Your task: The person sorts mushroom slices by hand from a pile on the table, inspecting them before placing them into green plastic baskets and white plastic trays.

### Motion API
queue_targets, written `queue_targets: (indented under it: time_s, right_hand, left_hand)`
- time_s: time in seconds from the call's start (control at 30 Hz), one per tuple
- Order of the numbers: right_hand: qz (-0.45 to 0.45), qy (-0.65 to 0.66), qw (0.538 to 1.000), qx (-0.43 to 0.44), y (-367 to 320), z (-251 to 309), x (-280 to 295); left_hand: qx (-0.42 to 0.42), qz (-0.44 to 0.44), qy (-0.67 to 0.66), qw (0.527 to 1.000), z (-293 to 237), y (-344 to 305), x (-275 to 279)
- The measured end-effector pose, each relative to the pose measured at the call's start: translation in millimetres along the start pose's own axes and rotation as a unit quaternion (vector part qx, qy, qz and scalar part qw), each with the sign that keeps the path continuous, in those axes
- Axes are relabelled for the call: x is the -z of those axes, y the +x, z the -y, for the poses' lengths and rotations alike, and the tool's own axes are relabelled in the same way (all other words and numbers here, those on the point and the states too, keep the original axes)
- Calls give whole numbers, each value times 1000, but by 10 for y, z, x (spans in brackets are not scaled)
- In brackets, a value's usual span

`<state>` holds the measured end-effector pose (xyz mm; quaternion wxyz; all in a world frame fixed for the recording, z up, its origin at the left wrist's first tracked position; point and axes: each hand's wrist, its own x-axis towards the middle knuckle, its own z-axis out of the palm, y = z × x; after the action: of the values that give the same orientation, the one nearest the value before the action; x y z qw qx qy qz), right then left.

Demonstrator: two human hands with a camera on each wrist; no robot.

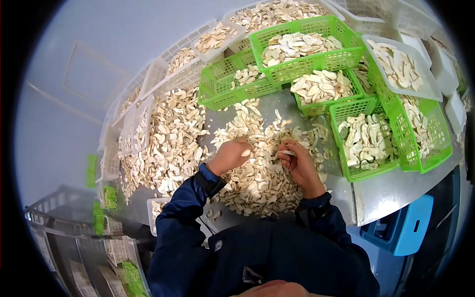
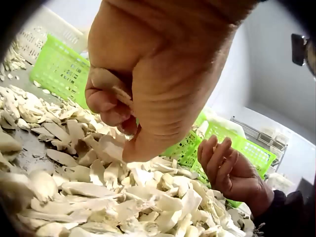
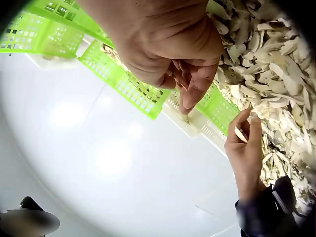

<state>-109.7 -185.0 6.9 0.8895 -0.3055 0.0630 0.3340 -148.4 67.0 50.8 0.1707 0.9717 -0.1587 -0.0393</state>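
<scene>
A broad heap of pale dried mushroom slices (image 1: pixel 262 183) covers the middle of the metal table. Over its left part, my left hand (image 1: pixel 231 156) curls its fingers round a mushroom slice (image 2: pixel 107 79), whose pale end pokes out by the fingers in the left wrist view. To the right, my right hand (image 1: pixel 301 166) is raised over the heap with bent fingers, pinching a small slice (image 1: pixel 287 152) at the fingertips. In the right wrist view the right hand's fingers mostly hide that slice. A short gap separates the hands.
Green baskets of slices (image 1: pixel 363 168) stand at the right and back, some stacked. A larger loose pile (image 1: pixel 170 143) lies on the left, bordered by white baskets (image 1: pixel 156 74). A blue stool (image 1: pixel 413 225) is below the table's right edge.
</scene>
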Motion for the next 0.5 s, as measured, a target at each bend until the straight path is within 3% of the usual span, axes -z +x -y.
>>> queue_targets:
  time_s: [0.13, 0.3, 0.5]
  right_hand:
    - [-2, 5, 1000, 0, 20, 1, 32]
    - [4, -4, 1000, 7, 32, -35, 52]
    - [5, -12, 1000, 8, 50, -55, 67]
  left_hand:
    - [-8, -28, -83, 996, 214, 53, -102]
    - [4, 24, 4, 1000, 3, -24, -46]
    - [-11, -63, -62, 996, 12, 26, -3]
